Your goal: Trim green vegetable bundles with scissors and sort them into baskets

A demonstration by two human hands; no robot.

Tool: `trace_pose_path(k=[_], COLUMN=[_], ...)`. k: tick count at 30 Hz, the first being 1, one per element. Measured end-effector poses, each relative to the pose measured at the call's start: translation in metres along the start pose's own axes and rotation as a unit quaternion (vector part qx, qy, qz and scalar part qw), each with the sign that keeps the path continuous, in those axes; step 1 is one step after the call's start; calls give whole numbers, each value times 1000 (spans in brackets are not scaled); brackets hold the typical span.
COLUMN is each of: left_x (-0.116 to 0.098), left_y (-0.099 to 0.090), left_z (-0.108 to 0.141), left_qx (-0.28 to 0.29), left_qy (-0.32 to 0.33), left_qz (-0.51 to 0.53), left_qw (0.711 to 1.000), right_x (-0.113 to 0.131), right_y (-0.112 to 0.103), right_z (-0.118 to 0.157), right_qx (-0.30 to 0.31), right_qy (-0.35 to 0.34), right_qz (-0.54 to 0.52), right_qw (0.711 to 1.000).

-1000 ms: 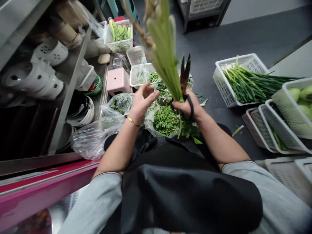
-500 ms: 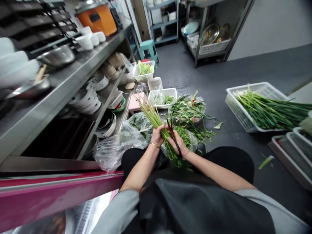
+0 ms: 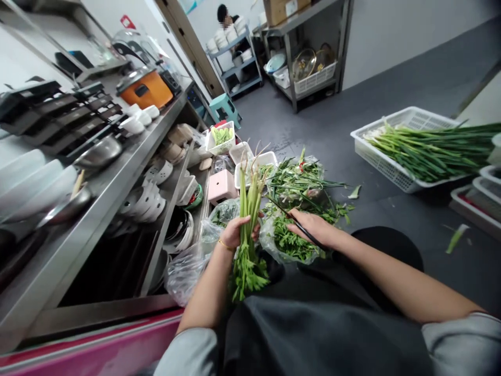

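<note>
My left hand (image 3: 239,232) is wrapped round a bunch of leafy celery (image 3: 250,201). Its stalks and thin roots point up and away from me, and the leaves hang below my fist over my lap. In my right hand (image 3: 311,227) is a pair of dark scissors (image 3: 300,225); the blades point up and left toward the stalks, apart from them. Part of the handle is hidden by my palm. Under the scissors sits a clear plastic bag of green leaves (image 3: 291,237). Beyond it lies a heap of cut greens and trimmings (image 3: 295,177).
On the right are a white basket of long green garlic stalks (image 3: 426,156) and stacked trays (image 3: 479,203). A pink stool (image 3: 221,186) and white baskets (image 3: 223,137) stand ahead. Steel shelving (image 3: 129,172) runs along the left. A person (image 3: 227,18) is at the back.
The celery bunch has turned upright and moved left with my left hand. My right hand and the scissors have drawn away to the right. The view has tilted up and shifted.
</note>
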State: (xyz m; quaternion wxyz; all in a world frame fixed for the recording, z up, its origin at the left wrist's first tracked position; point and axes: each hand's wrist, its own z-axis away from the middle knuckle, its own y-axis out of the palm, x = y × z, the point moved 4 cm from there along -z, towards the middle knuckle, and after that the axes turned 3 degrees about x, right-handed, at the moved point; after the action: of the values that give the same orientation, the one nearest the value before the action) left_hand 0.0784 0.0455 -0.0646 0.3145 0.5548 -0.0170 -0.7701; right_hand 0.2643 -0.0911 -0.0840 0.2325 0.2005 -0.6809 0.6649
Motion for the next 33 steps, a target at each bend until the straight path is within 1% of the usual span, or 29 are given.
trace_pose_path(k=[2, 4, 8, 10, 12, 15, 16, 18, 21, 23, 25, 30, 33], left_x=[17, 30, 47, 51, 53, 52, 52, 51, 49, 49, 50, 58, 62], left_y=[6, 9, 12, 11, 8, 3, 1, -2, -3, -2, -1, -6, -11], left_z=[-2, -4, -7, -7, -7, -6, -5, -2, 4, 6, 7, 5, 6], left_qx=[-2, 1, 8, -18, -65, -125, -138, -154, -153, -144, -135, -129, -116], left_qy=[-21, -35, -56, -45, -7, 39, 40, 28, 4, -7, -17, -39, -62], left_qz=[25, 34, 39, 53, 45, -28, -48, -53, -31, -33, -44, -42, -33], left_qw=[999, 999, 998, 997, 997, 991, 988, 986, 988, 989, 990, 990, 991], right_x=[-2, -3, -8, -12, -16, -19, -20, -20, -18, -15, -14, -24, -33], right_y=[4, 6, 3, 1, 2, 5, 7, 8, 11, 12, 15, 26, 31], right_z=[0, -2, -1, 2, 6, 11, 12, 13, 11, 8, 7, 11, 16], right_qx=[5, 7, 4, -10, -20, -18, -15, -3, 25, 33, 34, 41, 56], right_qy=[19, 24, 24, 29, 31, 35, 34, 28, -15, -47, -56, 8, 27], right_qz=[19, 46, 113, 129, 132, 125, 119, 100, 66, 63, 72, 85, 74], right_qw=[1000, 999, 993, 991, 991, 991, 992, 995, 997, 996, 995, 996, 995])
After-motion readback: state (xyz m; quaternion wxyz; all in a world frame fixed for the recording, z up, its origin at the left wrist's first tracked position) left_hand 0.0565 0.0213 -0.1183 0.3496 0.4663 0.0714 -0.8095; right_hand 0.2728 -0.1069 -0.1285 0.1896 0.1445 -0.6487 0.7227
